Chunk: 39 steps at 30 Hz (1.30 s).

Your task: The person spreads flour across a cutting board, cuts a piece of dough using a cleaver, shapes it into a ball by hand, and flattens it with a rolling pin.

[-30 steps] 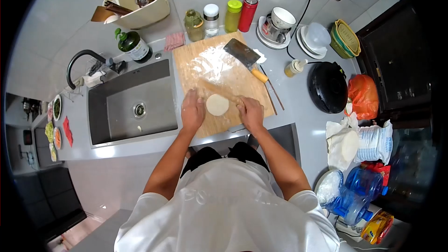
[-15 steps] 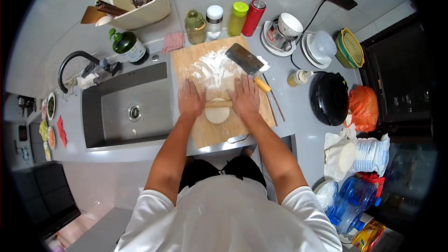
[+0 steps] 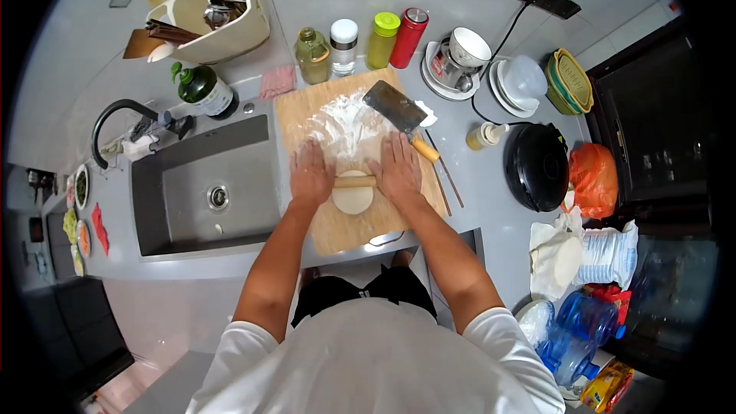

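Observation:
A rolling pin [image 3: 354, 182] lies across a round, flat piece of dough [image 3: 353, 200] on the wooden board [image 3: 337, 239]. My left hand [image 3: 312, 174] rests flat over the pin's left end, fingers stretched forward. Over the right end lies my right hand [image 3: 399, 169], also flat, with its fingers extended. White flour [image 3: 349, 124] is spread on the board beyond the hands. A cleaver [image 3: 394, 106] with a wooden handle lies at the board's upper right, its handle near my right fingertips.
A sink [image 3: 207, 218] is left of the board. Bottles [image 3: 381, 42] stand behind it. Chopsticks [image 3: 446, 169], a sauce bottle [image 3: 487, 135], stacked dishes [image 3: 451, 80] and a black round appliance [image 3: 537, 167] are to the right.
Since the earliest frame, the pin has turned from slanted to level across the dough. Both hands have moved forward and flattened over its ends. The camera view has also shifted.

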Each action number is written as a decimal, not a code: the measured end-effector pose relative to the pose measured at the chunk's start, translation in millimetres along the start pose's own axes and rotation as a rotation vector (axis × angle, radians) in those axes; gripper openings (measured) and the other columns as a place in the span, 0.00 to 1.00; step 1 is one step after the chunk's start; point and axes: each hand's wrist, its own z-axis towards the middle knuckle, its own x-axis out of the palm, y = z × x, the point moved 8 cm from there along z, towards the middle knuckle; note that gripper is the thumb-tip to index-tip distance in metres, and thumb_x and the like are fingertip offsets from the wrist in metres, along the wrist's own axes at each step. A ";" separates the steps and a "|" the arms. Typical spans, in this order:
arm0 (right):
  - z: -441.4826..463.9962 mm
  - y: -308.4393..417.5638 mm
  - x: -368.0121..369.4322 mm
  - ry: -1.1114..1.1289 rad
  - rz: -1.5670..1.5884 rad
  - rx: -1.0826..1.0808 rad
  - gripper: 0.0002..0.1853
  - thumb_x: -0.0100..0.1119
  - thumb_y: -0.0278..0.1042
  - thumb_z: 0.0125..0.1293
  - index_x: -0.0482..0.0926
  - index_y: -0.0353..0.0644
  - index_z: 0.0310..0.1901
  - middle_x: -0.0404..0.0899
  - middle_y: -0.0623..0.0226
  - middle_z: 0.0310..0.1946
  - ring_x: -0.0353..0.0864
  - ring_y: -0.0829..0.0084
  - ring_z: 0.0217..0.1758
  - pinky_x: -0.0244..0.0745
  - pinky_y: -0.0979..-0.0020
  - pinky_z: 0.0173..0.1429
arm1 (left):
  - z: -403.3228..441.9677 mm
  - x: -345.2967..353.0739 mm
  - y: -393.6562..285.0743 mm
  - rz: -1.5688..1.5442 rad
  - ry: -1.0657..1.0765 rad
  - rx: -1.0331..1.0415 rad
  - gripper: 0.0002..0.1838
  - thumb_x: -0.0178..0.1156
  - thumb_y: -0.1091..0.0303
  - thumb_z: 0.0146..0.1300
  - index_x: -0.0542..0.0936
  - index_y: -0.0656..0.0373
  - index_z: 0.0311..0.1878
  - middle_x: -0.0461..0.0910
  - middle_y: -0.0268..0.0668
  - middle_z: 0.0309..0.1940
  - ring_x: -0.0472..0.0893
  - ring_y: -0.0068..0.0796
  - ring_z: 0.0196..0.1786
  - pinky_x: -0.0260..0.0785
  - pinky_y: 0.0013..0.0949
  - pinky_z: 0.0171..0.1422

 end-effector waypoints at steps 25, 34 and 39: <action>-119.2 6.7 -36.7 -0.096 0.332 -0.101 0.23 0.73 0.28 0.61 0.87 0.51 0.60 0.84 0.63 0.53 0.78 0.56 0.67 0.65 0.51 0.73 | -60.9 -36.4 6.7 -0.391 0.037 -0.106 0.22 0.65 0.58 0.70 0.84 0.66 0.58 0.86 0.59 0.52 0.82 0.62 0.59 0.75 0.55 0.66; -49.8 18.9 -3.1 0.004 0.032 -0.049 0.37 0.59 0.53 0.77 0.68 0.36 0.78 0.64 0.47 0.82 0.57 0.48 0.87 0.50 0.45 0.87 | -40.5 -6.2 15.4 0.008 0.056 -0.001 0.40 0.57 0.51 0.77 0.61 0.69 0.83 0.61 0.55 0.84 0.59 0.54 0.86 0.47 0.58 0.90; 3.5 8.6 2.4 -0.020 0.030 0.023 0.39 0.54 0.54 0.79 0.63 0.35 0.81 0.61 0.46 0.83 0.55 0.48 0.88 0.47 0.46 0.88 | -6.8 -8.9 16.3 0.013 -0.008 -0.039 0.40 0.53 0.49 0.80 0.62 0.70 0.82 0.64 0.59 0.82 0.62 0.62 0.84 0.50 0.63 0.87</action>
